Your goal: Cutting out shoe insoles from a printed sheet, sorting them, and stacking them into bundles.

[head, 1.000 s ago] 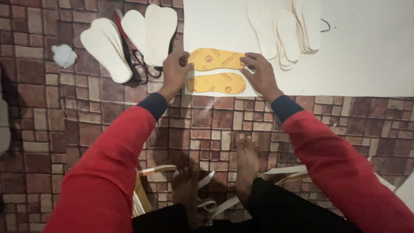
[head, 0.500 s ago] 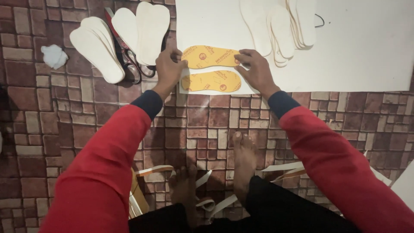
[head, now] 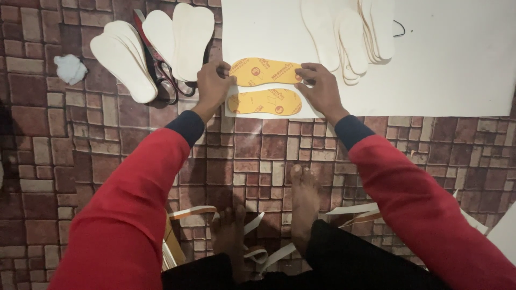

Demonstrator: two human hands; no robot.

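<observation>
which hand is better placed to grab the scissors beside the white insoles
Left. The left hand rests on the upper yellow insole's end, right beside the scissors. The right hand sits at the opposite end.

Red sleeves, dark blue cuffs; black trousers; bare feet.

You've got two yellow insoles [head: 264,86] on the white sheet [head: 457,59], one pair of scissors [head: 161,75] and one crumpled rag [head: 70,69] left of the sheet. White insole stacks: can't count exactly.
</observation>
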